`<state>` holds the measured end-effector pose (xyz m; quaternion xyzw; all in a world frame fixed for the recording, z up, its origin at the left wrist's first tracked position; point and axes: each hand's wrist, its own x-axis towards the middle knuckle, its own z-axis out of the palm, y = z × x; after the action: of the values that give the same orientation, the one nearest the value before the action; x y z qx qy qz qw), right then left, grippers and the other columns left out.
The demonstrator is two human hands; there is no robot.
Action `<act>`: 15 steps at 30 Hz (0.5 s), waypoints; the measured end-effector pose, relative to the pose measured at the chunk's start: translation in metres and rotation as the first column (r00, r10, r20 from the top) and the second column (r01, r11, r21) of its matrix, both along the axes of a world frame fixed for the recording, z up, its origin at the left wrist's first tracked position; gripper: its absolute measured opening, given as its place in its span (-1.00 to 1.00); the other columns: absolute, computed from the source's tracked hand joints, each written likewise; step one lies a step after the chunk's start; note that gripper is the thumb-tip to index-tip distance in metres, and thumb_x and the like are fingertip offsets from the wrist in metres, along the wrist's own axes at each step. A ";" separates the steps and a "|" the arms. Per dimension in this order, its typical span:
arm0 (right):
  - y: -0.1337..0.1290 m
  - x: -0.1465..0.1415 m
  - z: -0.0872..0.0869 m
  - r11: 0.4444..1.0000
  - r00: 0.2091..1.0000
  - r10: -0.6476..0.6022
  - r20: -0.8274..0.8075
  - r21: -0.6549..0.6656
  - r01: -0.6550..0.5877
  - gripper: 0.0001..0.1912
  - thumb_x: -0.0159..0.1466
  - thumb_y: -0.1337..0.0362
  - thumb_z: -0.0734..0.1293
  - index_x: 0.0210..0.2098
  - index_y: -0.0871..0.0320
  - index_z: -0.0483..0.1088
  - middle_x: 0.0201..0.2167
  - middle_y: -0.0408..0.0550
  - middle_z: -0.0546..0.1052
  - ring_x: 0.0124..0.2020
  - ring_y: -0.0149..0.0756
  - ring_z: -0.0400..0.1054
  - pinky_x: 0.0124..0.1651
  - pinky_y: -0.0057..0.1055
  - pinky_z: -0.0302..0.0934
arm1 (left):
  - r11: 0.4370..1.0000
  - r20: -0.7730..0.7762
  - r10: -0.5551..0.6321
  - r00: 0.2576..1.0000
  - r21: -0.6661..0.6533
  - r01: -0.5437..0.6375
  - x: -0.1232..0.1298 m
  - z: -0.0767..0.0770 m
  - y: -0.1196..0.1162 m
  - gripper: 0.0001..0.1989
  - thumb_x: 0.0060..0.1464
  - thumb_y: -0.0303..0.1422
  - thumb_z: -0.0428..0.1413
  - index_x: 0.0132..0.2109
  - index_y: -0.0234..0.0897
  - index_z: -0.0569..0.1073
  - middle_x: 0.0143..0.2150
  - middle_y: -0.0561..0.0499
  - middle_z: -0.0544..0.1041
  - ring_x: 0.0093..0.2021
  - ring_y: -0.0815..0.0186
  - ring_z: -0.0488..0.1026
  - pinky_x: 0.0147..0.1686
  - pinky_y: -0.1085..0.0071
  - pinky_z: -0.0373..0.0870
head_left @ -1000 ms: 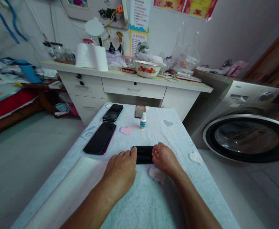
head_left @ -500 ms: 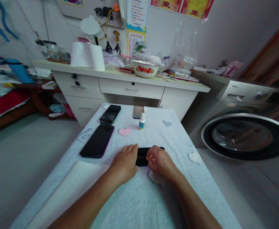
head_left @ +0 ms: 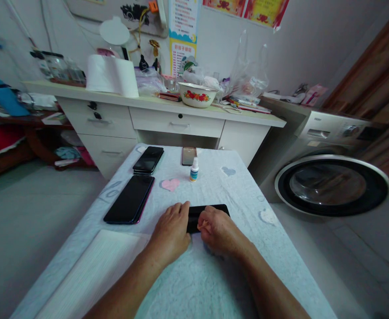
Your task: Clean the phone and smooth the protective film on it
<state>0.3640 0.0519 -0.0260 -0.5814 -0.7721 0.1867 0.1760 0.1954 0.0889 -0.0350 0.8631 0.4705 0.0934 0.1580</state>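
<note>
A black smartphone (head_left: 193, 219) lies sideways on the cloth-covered table. My left hand (head_left: 172, 228) is closed around its left end, fingers on the far edge and thumb on the near side. Bunched in my right hand (head_left: 220, 230) is a small orange cloth (head_left: 203, 226), pressed against the phone's dark face. The right hand covers much of the phone's middle and right part. Beyond the hands, a small white spray bottle (head_left: 193, 171) with a blue and yellow label stands upright.
To the left lie a large dark phone (head_left: 130, 199) and a stack of phones (head_left: 148, 159). Another phone (head_left: 189, 156) rests at the far edge. A white textured sheet (head_left: 95, 270) lies front left. Behind are a white desk (head_left: 177, 122) and, at right, a washing machine (head_left: 314, 133).
My right hand with the cloth has shifted slightly left along the phone, closer to my left hand. The camera view has turned a little to the right.
</note>
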 end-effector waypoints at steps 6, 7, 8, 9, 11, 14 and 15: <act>0.002 0.021 0.006 0.995 0.996 -0.081 0.047 -0.049 0.083 -0.85 0.05 0.46 0.23 -0.40 0.16 0.37 -0.41 -0.12 0.40 -0.40 -0.43 0.23 -0.37 -0.52 -0.01 | 0.999 0.007 0.023 1.000 0.033 -0.023 0.002 -0.001 -0.002 -0.32 -0.16 -0.54 -0.01 0.20 -0.41 0.17 0.07 -0.20 0.36 0.09 0.12 0.27 0.08 0.27 0.20; 0.003 0.025 0.008 0.993 0.993 -0.104 0.061 -0.056 0.108 -0.86 0.06 0.45 0.23 -0.40 0.16 0.38 -0.42 -0.12 0.40 -0.41 -0.43 0.23 -0.38 -0.52 -0.02 | 0.999 0.003 0.026 1.000 0.031 -0.026 0.003 -0.001 -0.002 -0.33 -0.16 -0.56 -0.01 0.19 -0.40 0.17 0.07 -0.20 0.36 0.10 0.12 0.27 0.08 0.28 0.20; 0.003 0.029 0.008 0.991 0.990 -0.118 0.072 -0.062 0.122 -0.86 0.06 0.44 0.23 -0.40 0.16 0.38 -0.42 -0.12 0.40 -0.41 -0.43 0.23 -0.38 -0.52 -0.02 | 0.999 -0.002 0.029 1.000 0.028 -0.029 0.004 0.000 -0.003 -0.33 -0.16 -0.57 -0.02 0.19 -0.40 0.18 0.08 -0.20 0.36 0.10 0.12 0.27 0.07 0.29 0.21; 0.002 0.032 0.009 0.989 0.988 -0.128 0.083 -0.062 0.134 -0.87 0.07 0.44 0.24 -0.41 0.16 0.38 -0.42 -0.12 0.41 -0.41 -0.43 0.23 -0.37 -0.52 -0.02 | 0.999 -0.009 0.033 0.999 0.025 -0.033 0.005 0.001 -0.003 -0.34 -0.15 -0.58 -0.02 0.19 -0.39 0.18 0.08 -0.20 0.36 0.11 0.13 0.27 0.07 0.30 0.21; 0.002 0.038 0.010 0.986 0.983 -0.148 0.104 -0.063 0.155 -0.87 0.07 0.44 0.23 -0.41 0.15 0.39 -0.42 -0.12 0.41 -0.41 -0.42 0.23 -0.37 -0.51 -0.03 | 0.999 -0.024 0.042 0.999 0.016 -0.042 0.006 0.003 -0.004 -0.34 -0.14 -0.59 -0.03 0.20 -0.39 0.17 0.08 -0.21 0.37 0.11 0.12 0.28 0.05 0.29 0.22; 0.002 0.043 0.009 0.981 0.976 -0.176 0.129 -0.058 0.185 -0.87 0.07 0.44 0.23 -0.41 0.16 0.39 -0.42 -0.11 0.40 -0.41 -0.42 0.23 -0.37 -0.51 -0.04 | 0.998 -0.036 0.056 0.998 0.012 -0.055 0.008 0.004 -0.004 -0.33 -0.14 -0.58 -0.03 0.21 -0.39 0.16 0.07 -0.22 0.37 0.09 0.11 0.30 0.03 0.28 0.23; 0.002 0.043 0.008 0.980 0.975 -0.181 0.131 -0.055 0.189 -0.87 0.07 0.44 0.23 -0.41 0.16 0.39 -0.42 -0.11 0.40 -0.41 -0.42 0.23 -0.37 -0.51 -0.04 | 0.998 -0.036 0.061 0.997 0.012 -0.061 0.007 0.004 -0.003 -0.32 -0.15 -0.57 -0.02 0.21 -0.38 0.16 0.07 -0.22 0.38 0.08 0.11 0.30 0.02 0.27 0.24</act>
<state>0.4067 0.0535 -0.0176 -0.6669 -0.7174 0.1585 0.1241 0.2026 0.0858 -0.0315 0.8508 0.4989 0.0849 0.1420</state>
